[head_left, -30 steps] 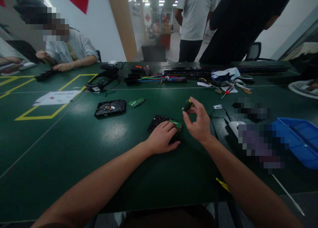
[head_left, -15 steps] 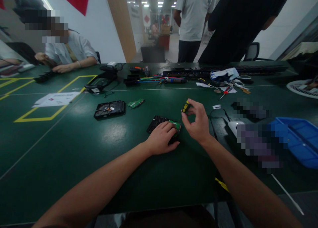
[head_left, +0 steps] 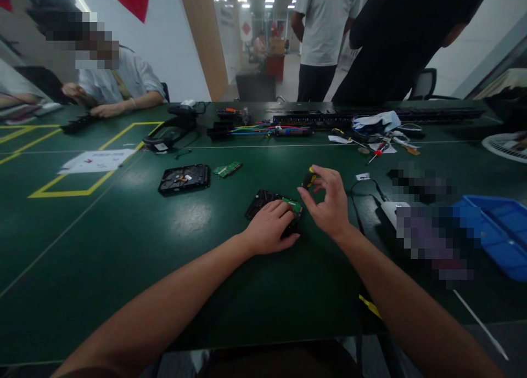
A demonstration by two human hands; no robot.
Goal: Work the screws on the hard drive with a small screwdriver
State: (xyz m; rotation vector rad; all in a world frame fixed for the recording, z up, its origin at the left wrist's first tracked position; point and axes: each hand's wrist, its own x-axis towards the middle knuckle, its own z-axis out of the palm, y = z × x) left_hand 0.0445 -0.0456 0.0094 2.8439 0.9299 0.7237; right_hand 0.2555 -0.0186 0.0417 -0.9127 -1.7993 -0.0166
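A black hard drive with a green circuit board on it lies on the green table. My left hand rests over the drive, fingers on the board and thumb at the near edge, so much of the drive is hidden. Just right of it, my right hand pinches the black-and-yellow handle of a screwdriver, held upright over the board's right end. Its tip is too small to make out. Farther left lie a second hard drive and a loose green circuit board.
Tools, wires and black bars line the table's far edge. A red screwdriver lies at the back right, a blue tray at the right. A cable runs right of my right hand. A person sits at the far left; two stand beyond.
The screwdriver's handle has turned slightly between my right fingers. The whole view has shifted a little. My left hand stays on the drive.
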